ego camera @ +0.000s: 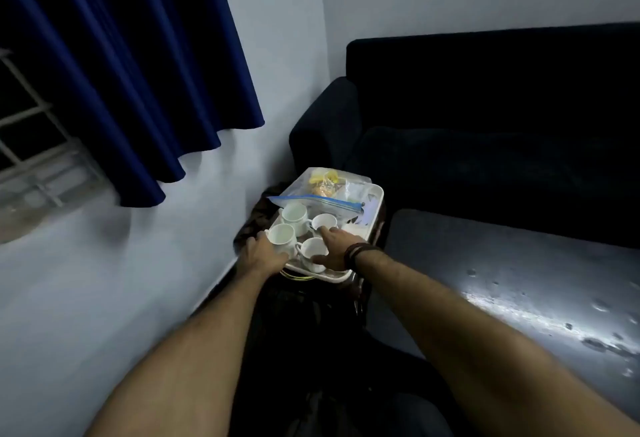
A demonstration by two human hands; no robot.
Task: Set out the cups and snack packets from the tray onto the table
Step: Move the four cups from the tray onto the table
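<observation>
Fingers of the left hand curl loosely around the near-left cup, touching its side, though whether the grip is closed cannot be told from this blurred view. Far left: a window grille partly covered by a dark blue curtain hanging against a pale wall. Centre: a white tray rests on a dark, indistinct support near the wall corner. Four white cups stand on the tray's near half: the near-left cup, a far-left cup, a far-right cup and a near-right cup. Behind the cups, on the tray's far half, lies a clear zip bag with a blue seal strip holding yellow and brown snack packets; further pale packets lie at the tray's right side, too blurred to identify. The right hand, with dark bands on its wrist, is spread open, palm down, over the two right-hand cups; its forefinger reaches the far-right cup's rim and its thumb lies at the near-right cup, holding neither securely. Right: a dark sofa stands against the wall, and a grey glossy table with a bright reflection lies in front of it, just beside the tray.
</observation>
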